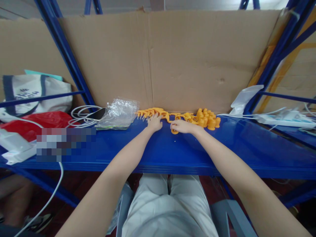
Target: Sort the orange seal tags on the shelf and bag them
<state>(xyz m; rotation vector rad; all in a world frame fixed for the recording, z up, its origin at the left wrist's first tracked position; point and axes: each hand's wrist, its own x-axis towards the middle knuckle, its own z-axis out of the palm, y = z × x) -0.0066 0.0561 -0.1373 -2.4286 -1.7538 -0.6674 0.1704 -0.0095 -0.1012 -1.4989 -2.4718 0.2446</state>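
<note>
My left hand [155, 122] lies with its fingers stretched out over a row of orange plastic parts [145, 113], which have small metal springs or screws along their near side. To the right, my right hand [182, 126] is closed, fingertips bent together. Just below those fingertips shows a round orange cup-shaped part [174, 131] with something metallic inside. The fingers hide whether they grip this part or another small piece. Similar orange pieces [189, 117] lie behind my right hand, and a cluster of upright orange caps [208, 119] stands to its right.
The blue shelf [158, 154] backs onto a cardboard panel [187, 59]. Left of the parts are clear plastic bags [119, 113], coiled white cable [84, 115] and a red bag [46, 118]. A power strip [288, 120] lies at right, near a blue upright [274, 65].
</note>
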